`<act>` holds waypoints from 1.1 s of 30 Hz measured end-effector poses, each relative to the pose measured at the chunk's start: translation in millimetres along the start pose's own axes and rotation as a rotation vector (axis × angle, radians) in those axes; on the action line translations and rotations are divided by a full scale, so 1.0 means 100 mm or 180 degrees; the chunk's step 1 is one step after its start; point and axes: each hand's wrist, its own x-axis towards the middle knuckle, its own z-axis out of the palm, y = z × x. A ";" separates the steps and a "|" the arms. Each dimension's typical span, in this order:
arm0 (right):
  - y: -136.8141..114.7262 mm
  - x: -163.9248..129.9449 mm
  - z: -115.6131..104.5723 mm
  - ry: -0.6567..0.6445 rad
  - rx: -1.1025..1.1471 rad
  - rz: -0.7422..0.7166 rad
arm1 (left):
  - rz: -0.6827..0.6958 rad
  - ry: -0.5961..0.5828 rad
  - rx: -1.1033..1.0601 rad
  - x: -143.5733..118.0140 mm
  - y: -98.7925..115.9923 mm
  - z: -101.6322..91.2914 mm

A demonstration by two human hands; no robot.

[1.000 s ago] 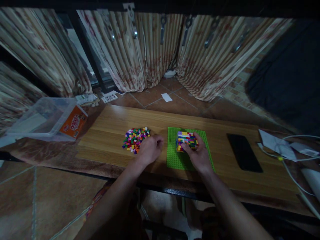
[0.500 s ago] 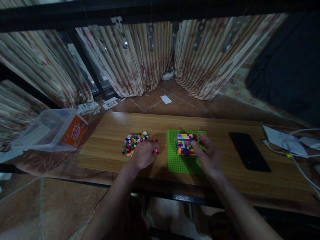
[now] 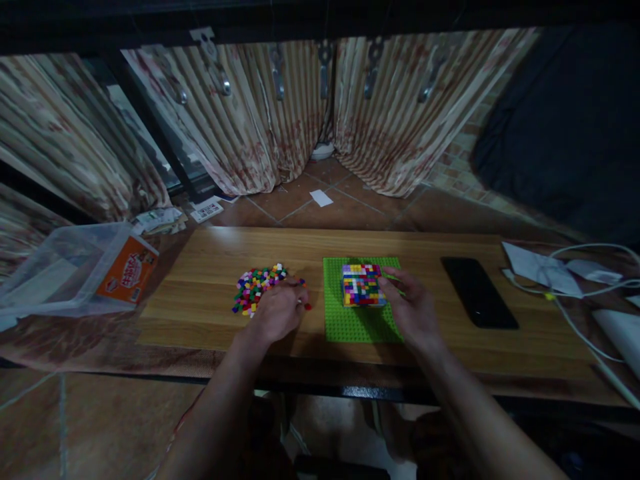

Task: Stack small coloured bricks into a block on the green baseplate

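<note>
Right hand [image 3: 413, 308] shifted beside brick block [image 3: 362, 285], left hand [image 3: 277, 311] still at loose bricks [image 3: 256, 288]

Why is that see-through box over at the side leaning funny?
The clear plastic box sits tilted at the left end, partly off the wooden board. Otherwise nothing stands out: the loose bricks lie in one pile.

A dim room in a home, with a low hobby spot by the window.

Patterned curtains [image 3: 240, 127] hang to a terracotta tiled floor [image 3: 345, 207]; a wooden desk [image 3: 210, 267] carries a phone [image 3: 479, 292], charger cables [image 3: 575, 293] and a clear plastic storage box [image 3: 70, 267].
</note>
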 end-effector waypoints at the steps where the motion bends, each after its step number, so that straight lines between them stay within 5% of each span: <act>1: 0.01 0.01 0.00 0.0007 0.0017 0.0023 | 0.0011 0.0016 -0.0012 0.00 -0.01 0.00; 12: 0.04 0.03 0.00 -0.0087 0.0050 0.0046 | -0.0169 -0.0153 0.0146 0.03 -0.04 -0.02; 17: -0.05 0.05 -0.03 0.0159 0.0218 0.0059 | -0.0111 0.0083 -0.0097 0.02 -0.03 -0.04; 22: -0.22 0.03 -0.06 0.0444 0.0326 -0.0226 | -0.0119 0.0219 -0.1220 0.04 0.07 -0.09; 29: -0.34 -0.25 0.02 -0.0775 -0.0144 -0.1295 | -0.0594 0.0082 -0.3603 0.10 0.47 0.04; 33: -0.36 -0.32 0.04 -0.1027 -0.0433 -0.1721 | -0.0772 -0.0096 -0.4705 0.12 0.62 0.15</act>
